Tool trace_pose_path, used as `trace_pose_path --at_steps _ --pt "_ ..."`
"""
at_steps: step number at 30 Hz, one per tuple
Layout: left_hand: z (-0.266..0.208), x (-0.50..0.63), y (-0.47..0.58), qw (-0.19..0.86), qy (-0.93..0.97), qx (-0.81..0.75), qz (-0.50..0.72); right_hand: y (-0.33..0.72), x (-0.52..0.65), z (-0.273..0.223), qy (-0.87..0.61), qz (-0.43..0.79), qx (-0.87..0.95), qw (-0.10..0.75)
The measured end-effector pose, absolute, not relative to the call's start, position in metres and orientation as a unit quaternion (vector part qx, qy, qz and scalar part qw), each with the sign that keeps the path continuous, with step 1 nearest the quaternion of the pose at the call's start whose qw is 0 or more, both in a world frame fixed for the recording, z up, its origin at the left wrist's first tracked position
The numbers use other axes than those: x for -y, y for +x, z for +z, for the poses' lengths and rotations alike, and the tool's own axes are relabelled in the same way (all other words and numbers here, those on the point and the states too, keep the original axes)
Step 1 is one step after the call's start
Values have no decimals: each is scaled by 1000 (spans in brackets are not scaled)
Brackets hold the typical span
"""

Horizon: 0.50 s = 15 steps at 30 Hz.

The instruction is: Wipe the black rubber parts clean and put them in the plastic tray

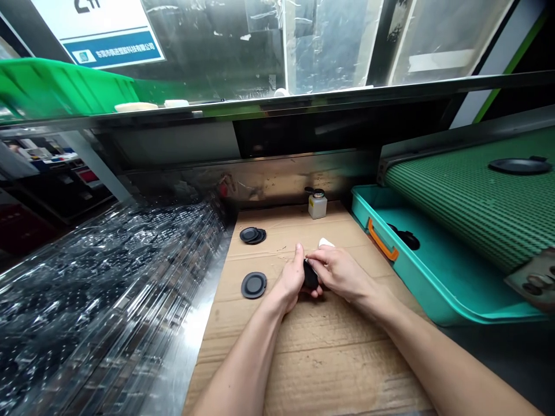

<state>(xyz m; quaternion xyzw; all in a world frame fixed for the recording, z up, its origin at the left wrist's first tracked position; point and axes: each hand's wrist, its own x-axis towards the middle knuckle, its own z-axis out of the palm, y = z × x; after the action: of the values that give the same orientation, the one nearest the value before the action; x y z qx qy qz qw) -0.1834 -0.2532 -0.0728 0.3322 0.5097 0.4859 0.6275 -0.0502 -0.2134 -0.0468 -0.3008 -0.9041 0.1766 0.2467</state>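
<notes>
You are holding a small black disc (310, 276) between both hands over the middle of the cardboard sheet (321, 346) that is covering the bench. Your left hand (293, 279) is curling around the disc's left edge, thumb up, and your right hand (340, 270) is closing on it from the right, fingers pinching at its top edge. A white cloth (326, 243) is peeking out just behind your right fingers (whether they are gripping it too, I cannot tell).

To the left of your hands, one black lid (254, 285) is lying flat on the cardboard, and a short stack of lids (252, 235) is sitting farther back. A small white bottle (317, 203) with a dark cap is standing at the rear edge of the cardboard, against a scuffed metal wall.

On your right, a teal tray (437, 289) with an orange handle (382, 241) is sitting beside the cardboard, holding a dark part (406, 237), and above it a green ribbed conveyor belt (468, 202) is carrying another black round piece (519, 166). On your left, stacks of clear plastic trays (99, 294) are glinting. Overhead, a green bin (60, 86) is resting on a shelf before clouded glass panels and a blue-and-white sign (113, 46).
</notes>
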Motion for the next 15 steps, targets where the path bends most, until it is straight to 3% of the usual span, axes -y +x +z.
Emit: trace_pose_path --at_steps 8,15 --pt "-75 253 -184 608 369 -534 456 -45 206 -48 -300 189 919 173" --pt "-76 251 -185 611 396 -547 414 -44 205 -51 -294 97 930 196"
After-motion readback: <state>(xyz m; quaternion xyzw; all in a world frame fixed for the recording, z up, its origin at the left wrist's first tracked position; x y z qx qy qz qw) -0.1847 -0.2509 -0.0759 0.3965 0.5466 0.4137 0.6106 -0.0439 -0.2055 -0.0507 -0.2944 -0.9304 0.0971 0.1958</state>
